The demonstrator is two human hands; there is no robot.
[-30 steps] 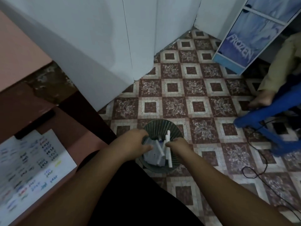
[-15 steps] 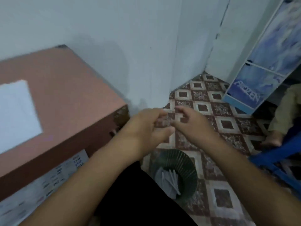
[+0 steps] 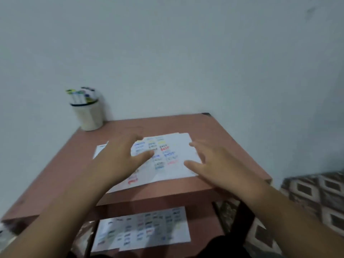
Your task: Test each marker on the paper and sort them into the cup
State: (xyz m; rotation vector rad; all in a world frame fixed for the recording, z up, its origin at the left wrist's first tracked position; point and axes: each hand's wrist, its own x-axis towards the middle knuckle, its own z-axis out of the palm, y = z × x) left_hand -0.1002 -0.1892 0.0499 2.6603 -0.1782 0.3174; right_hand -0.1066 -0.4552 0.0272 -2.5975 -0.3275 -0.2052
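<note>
Both my hands, left [image 3: 119, 161] and right [image 3: 217, 164], spread flat above the paper [image 3: 178, 146]; markers [image 3: 80, 94] stood upright in the cup [image 3: 88, 116]. Earlier I reached into the floor bin.

1. Desk [image 3: 232, 146] is a pinkish brown.
2. Paper [image 3: 178, 146] is white, covered in rows of blue, red, yellow and black scribbles.
3. Cup [image 3: 89, 118] is cream with a dark rim.
4. Wall [image 3: 186, 53] is pale grey-blue.
5. Floor [image 3: 316, 198] has brown-and-white diamond tiles.
</note>
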